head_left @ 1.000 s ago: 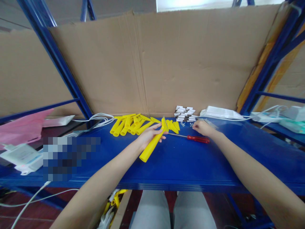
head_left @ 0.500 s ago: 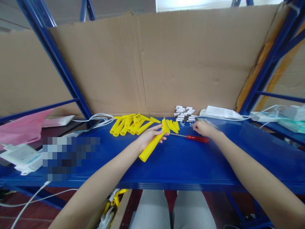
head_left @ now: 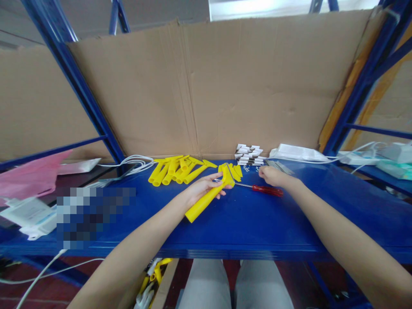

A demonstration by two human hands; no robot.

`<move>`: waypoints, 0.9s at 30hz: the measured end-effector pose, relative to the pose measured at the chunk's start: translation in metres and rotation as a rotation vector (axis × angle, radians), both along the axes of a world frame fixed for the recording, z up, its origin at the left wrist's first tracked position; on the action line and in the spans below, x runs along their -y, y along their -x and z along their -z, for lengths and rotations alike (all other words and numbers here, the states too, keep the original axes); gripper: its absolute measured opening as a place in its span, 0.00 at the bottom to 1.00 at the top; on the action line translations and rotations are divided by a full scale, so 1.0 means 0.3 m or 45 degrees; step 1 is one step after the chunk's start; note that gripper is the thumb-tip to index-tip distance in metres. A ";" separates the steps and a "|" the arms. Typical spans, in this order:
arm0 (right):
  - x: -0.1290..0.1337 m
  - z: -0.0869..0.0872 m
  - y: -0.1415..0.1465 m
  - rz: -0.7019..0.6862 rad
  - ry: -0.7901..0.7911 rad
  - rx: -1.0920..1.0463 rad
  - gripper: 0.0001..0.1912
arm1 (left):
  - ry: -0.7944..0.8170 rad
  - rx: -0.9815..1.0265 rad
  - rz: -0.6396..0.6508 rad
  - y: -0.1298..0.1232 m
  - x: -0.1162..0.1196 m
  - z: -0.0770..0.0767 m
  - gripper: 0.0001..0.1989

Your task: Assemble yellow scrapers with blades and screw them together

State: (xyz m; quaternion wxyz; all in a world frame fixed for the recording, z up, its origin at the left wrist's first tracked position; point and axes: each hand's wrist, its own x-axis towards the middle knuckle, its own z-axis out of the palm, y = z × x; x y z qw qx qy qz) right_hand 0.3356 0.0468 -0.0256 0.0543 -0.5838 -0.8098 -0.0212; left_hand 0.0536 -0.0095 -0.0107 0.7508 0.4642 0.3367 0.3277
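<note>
My left hand (head_left: 206, 189) is wrapped round a yellow scraper handle (head_left: 204, 205). Its hollow end points down toward me, and a thin blade-like edge shows along its head. My right hand (head_left: 270, 175) rests at the small screws (head_left: 257, 169), fingertips pinched together; whether a screw is between them is too small to see. A screwdriver (head_left: 267, 190) with a red handle lies between my hands, its shaft pointing left. Small flat yellow pieces (head_left: 237, 172) lie just beyond the held handle. Another little group of screws (head_left: 246, 168) sits left of my right hand.
Several yellow handles (head_left: 175, 171) lie in a pile at the back left. White packets (head_left: 249, 153) are stacked against the cardboard (head_left: 257, 86). Flat metal pieces (head_left: 279, 166) and a white power strip (head_left: 298, 152) lie behind my right hand. A cable (head_left: 138, 163) is coiled at the left.
The yellow handle has turned slightly in my left hand, its head tipping to the right and lower. My right hand has shifted a little left, still at the screws.
</note>
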 end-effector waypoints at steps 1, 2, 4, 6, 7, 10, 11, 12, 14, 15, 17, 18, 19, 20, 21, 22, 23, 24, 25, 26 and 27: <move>-0.001 -0.003 0.000 -0.007 -0.017 -0.066 0.11 | -0.002 -0.002 0.001 0.001 0.002 -0.001 0.37; -0.001 -0.006 0.001 -0.025 -0.038 -0.159 0.10 | -0.005 -0.005 -0.003 0.001 0.004 -0.001 0.37; 0.002 -0.014 0.014 -0.098 -0.078 -0.422 0.07 | -0.013 -0.008 -0.012 0.001 0.008 -0.002 0.37; 0.012 -0.022 0.044 -0.211 -0.086 -0.724 0.05 | -0.025 -0.002 -0.010 0.000 0.010 -0.001 0.36; 0.020 -0.025 0.066 -0.270 -0.084 -0.870 0.04 | -0.030 0.006 -0.006 -0.001 0.010 0.001 0.36; 0.054 -0.030 0.150 -0.467 -0.096 -1.179 0.07 | -0.041 0.049 0.022 -0.003 0.009 0.008 0.36; 0.066 -0.029 0.179 -0.522 -0.117 -1.233 0.09 | -0.043 0.062 0.030 -0.004 0.008 0.011 0.36; 0.077 -0.027 0.206 -0.566 -0.153 -1.263 0.10 | -0.045 0.074 0.036 -0.006 0.007 0.013 0.36; 0.096 -0.020 0.248 -0.641 -0.285 -1.282 0.11 | -0.046 0.099 0.041 -0.010 0.007 0.018 0.35; 0.102 -0.016 0.263 -0.667 -0.342 -1.283 0.12 | -0.047 0.114 0.041 -0.013 0.008 0.020 0.34; 0.110 -0.009 0.279 -0.695 -0.421 -1.289 0.12 | -0.041 0.141 0.033 -0.019 0.011 0.021 0.34; 0.113 -0.006 0.282 -0.697 -0.437 -1.294 0.13 | -0.034 0.153 0.027 -0.023 0.014 0.021 0.34; 0.114 -0.003 0.284 -0.695 -0.446 -1.300 0.13 | -0.028 0.162 0.025 -0.026 0.017 0.020 0.35; 0.116 -0.002 0.285 -0.693 -0.453 -1.307 0.13 | -0.023 0.171 0.024 -0.029 0.019 0.019 0.35; 0.117 -0.001 0.286 -0.692 -0.458 -1.315 0.14 | -0.019 0.182 0.029 -0.031 0.022 0.017 0.34; 0.119 -0.001 0.288 -0.692 -0.464 -1.323 0.14 | -0.019 0.193 0.038 -0.033 0.025 0.015 0.33; 0.121 -0.001 0.289 -0.691 -0.470 -1.331 0.14 | -0.020 0.205 0.051 -0.035 0.028 0.013 0.32; 0.124 -0.002 0.292 -0.690 -0.476 -1.338 0.14 | -0.022 0.214 0.062 -0.037 0.031 0.011 0.31; 0.126 -0.002 0.294 -0.689 -0.483 -1.344 0.13 | -0.022 0.222 0.069 -0.039 0.035 0.008 0.31; 0.128 -0.003 0.296 -0.688 -0.488 -1.347 0.13 | -0.022 0.227 0.068 -0.040 0.038 0.005 0.31; 0.130 -0.003 0.297 -0.688 -0.493 -1.349 0.12 | -0.021 0.230 0.059 -0.042 0.041 0.002 0.31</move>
